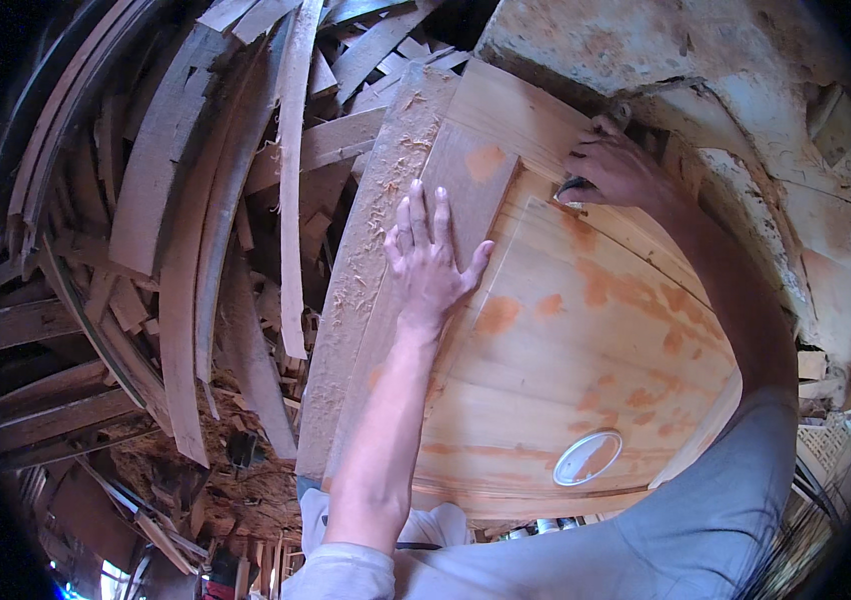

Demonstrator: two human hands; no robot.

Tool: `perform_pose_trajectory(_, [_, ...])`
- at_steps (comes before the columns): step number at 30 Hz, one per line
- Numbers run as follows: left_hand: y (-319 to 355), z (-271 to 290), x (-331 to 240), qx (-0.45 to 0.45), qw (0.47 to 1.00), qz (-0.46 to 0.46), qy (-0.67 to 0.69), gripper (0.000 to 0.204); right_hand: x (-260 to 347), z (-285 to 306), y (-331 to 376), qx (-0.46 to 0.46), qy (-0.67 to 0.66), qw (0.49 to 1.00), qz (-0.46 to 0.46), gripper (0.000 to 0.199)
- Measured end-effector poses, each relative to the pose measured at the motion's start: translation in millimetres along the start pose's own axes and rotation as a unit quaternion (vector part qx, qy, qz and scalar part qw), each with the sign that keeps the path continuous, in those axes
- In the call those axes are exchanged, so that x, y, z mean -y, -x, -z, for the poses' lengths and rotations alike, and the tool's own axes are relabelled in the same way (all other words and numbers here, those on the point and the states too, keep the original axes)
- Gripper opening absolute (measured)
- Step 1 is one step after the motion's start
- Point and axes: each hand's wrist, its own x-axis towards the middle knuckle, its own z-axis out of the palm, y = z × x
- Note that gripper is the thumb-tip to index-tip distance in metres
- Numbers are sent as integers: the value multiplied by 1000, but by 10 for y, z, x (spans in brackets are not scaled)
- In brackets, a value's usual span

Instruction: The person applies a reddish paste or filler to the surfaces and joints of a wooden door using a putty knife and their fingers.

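Note:
My left hand (434, 255) lies flat with fingers spread on a wooden board (471, 185). The board rests along the left part of a broad pale wood panel (536, 370). Orange filler-like patches (636, 295) mark the panel, and one is on the board's far end. At the panel's far right edge, my right hand (618, 168) curls closed. A small dark piece shows beneath its fingers, too covered to name. A white round lid (588, 458) with orange smears sits on the near part of the panel.
Left of the panel runs a ledge (371, 270) strewn with wood shavings. Beyond it, long wood offcuts (226, 200) lie heaped, some leaning at angles. A large rough, pale, dusty surface (626, 45) rises at the far right.

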Motion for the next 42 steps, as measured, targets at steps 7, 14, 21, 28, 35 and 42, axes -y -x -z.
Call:
perform_pose_trajectory(7, [18, 0, 17, -1, 1000, 2, -8, 88, 59, 61, -12, 84, 18, 995, -59, 41])
perform_pose_trajectory(14, [12, -8, -20, -1, 1000, -1, -13, 88, 45, 1, 18, 20, -3, 999, -48, 44])
perform_pose_trajectory(21, [19, -22, -3, -10, 1000, -2, -10, 89, 76, 43, -59, 38, 10, 998, -47, 49])
perform_pose_trajectory(28, [14, -19, 0, -6, 1000, -3, -11, 89, 34, -23, -22, 2, 14, 1000, -13, 53])
perform_pose_trajectory(35, [23, -57, 4, -17, 1000, -3, -13, 89, 10, 0, -11, -9, -8, 1000, -13, 54])
perform_pose_trajectory(42, [28, -52, 15, -21, 999, -4, -32, 88, 23, 181, 396, 55, -47, 977, -202, 55])
